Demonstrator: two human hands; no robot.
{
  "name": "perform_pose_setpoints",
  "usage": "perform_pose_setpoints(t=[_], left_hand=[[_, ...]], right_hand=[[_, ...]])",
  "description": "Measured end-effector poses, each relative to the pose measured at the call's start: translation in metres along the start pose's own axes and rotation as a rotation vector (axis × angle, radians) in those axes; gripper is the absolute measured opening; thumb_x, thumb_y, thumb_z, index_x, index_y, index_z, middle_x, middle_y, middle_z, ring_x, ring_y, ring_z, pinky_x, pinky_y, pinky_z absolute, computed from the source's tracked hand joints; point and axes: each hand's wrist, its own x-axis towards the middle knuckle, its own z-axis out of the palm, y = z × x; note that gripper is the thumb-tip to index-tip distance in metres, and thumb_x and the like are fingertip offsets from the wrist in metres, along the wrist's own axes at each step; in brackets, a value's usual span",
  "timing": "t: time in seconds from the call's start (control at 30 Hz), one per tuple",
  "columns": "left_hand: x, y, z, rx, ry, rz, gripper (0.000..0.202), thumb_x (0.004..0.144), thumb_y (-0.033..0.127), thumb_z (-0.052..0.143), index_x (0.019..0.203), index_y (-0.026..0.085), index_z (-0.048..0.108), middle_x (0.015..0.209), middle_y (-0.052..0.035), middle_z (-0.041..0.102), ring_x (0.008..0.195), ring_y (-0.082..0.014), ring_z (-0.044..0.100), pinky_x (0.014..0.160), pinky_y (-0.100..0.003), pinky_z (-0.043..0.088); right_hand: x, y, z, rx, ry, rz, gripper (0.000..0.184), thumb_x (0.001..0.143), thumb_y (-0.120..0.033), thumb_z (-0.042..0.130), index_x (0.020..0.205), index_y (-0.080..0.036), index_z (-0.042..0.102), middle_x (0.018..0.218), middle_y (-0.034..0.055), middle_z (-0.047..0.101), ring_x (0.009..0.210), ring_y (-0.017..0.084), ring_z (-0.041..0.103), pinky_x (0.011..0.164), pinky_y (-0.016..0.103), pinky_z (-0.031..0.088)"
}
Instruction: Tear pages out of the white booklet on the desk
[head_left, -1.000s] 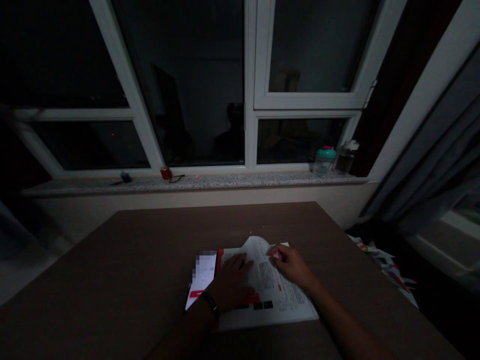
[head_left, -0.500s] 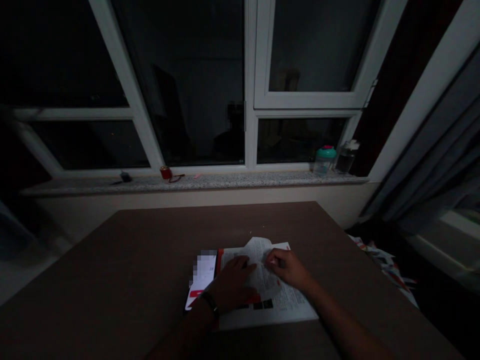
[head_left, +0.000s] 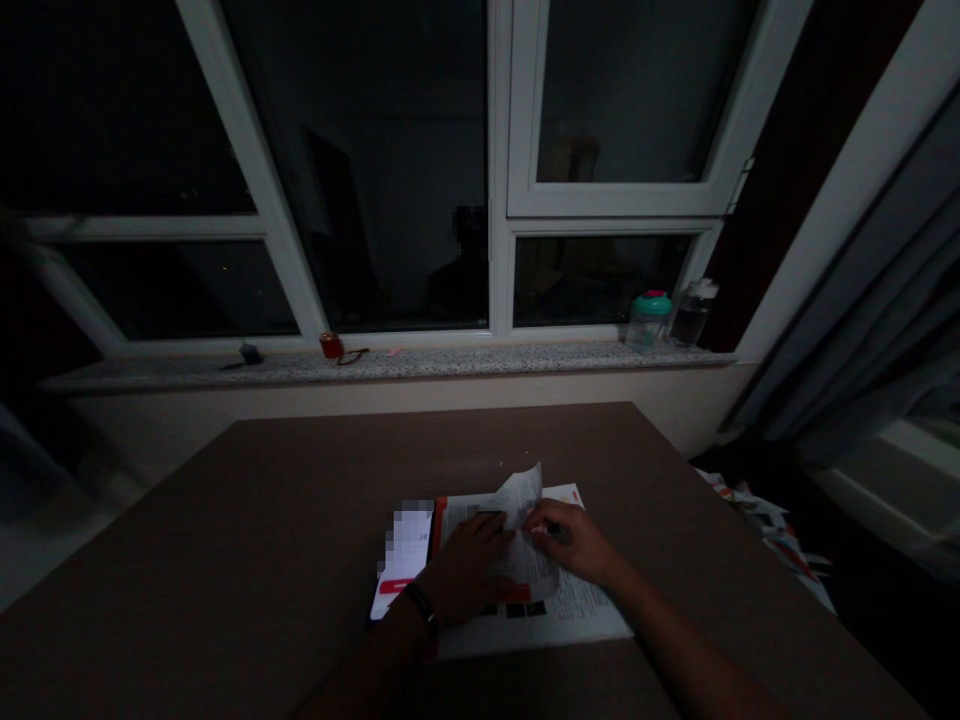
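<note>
My left hand (head_left: 465,568) lies flat on an open printed booklet (head_left: 592,622), its fingers spread across the text near a red-edged spine. My right hand (head_left: 571,542) pinches a thin printed page (head_left: 523,500), which curls upward between my hands. Part of the page beneath my hands is hidden. Left of the booklet lies a smartphone (head_left: 401,565) with a lit, blurred screen, just beside my left wrist. A dark band (head_left: 421,606) circles that wrist.
The booklet and phone lie on a brown table (head_left: 300,500) below a stone windowsill (head_left: 450,364). A green-lidded jar (head_left: 649,322), a clear bottle (head_left: 691,314) and a small red object (head_left: 331,346) stand on the sill. Printed papers (head_left: 772,530) lie beyond the table's right edge.
The loose page has lifted and folded into a taller, narrower curl. My right hand has moved slightly lower on the page, and my left hand has stayed almost still.
</note>
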Motion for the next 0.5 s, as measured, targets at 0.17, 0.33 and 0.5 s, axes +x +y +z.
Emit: perform_pose_setpoints(t=[0.17, 0.33, 0.5], left_hand=[[-0.001, 0.000, 0.001, -0.004, 0.012, -0.004, 0.062, 0.082, 0.039, 0.069, 0.138, 0.030, 0.041, 0.147, -0.0072, 0.038, 0.135, -0.0298, 0.033, 0.108, -0.050, 0.032], [-0.001, -0.001, 0.001, -0.008, 0.006, -0.021, 0.063, 0.082, 0.037, 0.070, 0.137, 0.028, 0.042, 0.147, -0.0089, 0.036, 0.135, -0.0306, 0.032, 0.108, -0.049, 0.032], [0.000, 0.001, 0.000, -0.034, 0.011, 0.021, 0.064, 0.083, 0.038, 0.067, 0.139, 0.027, 0.038, 0.148, -0.0088, 0.035, 0.135, -0.0307, 0.031, 0.108, -0.049, 0.031]], right_hand=[[0.000, -0.001, 0.000, 0.040, 0.030, -0.011, 0.014, 0.085, -0.021, 0.056, 0.093, -0.021, 0.068, 0.092, 0.0054, 0.069, 0.092, 0.019, 0.063, 0.083, 0.031, 0.047], [0.001, 0.001, 0.006, 0.115, 0.067, 0.021, 0.015, 0.089, -0.027, 0.054, 0.092, -0.021, 0.067, 0.095, 0.0061, 0.069, 0.095, 0.019, 0.063, 0.088, 0.032, 0.047], [0.004, 0.001, 0.019, 0.268, 0.113, 0.069, 0.020, 0.090, -0.035, 0.054, 0.097, -0.021, 0.066, 0.099, 0.0066, 0.068, 0.098, 0.021, 0.062, 0.089, 0.033, 0.046]])
